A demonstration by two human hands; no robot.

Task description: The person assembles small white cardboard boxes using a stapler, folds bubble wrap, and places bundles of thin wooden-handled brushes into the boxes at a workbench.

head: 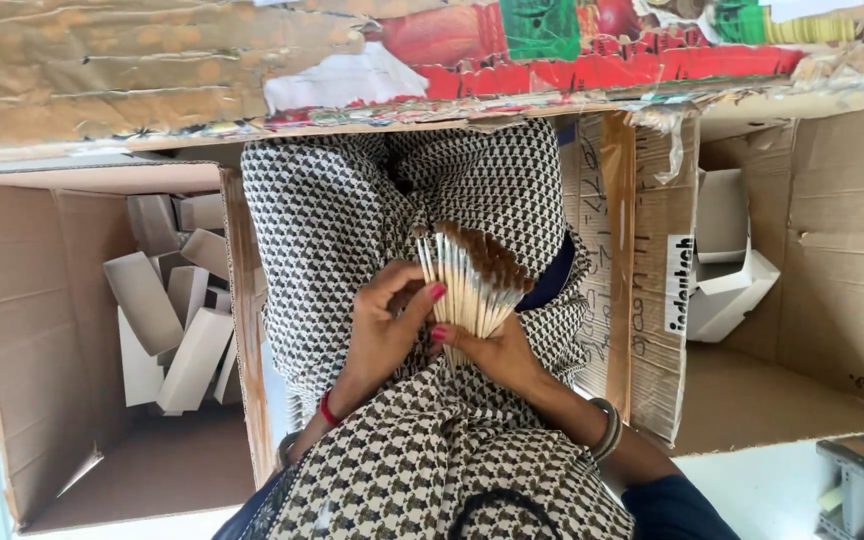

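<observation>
While fanned over the patterned lap [352, 200], bundle of small brushes [472, 275] gripped at the handles by right hand [497, 355], left hand [387, 325] fingers curled against its side; sorting apparently midway, white sleeves [167, 320] already piled in left carton [12, 330].

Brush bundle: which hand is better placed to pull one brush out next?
Left, probably. The left hand has its thumb across the brush bundle near the bristle ends, where single brushes fan apart; the right hand clasps the base and carries it.
</observation>
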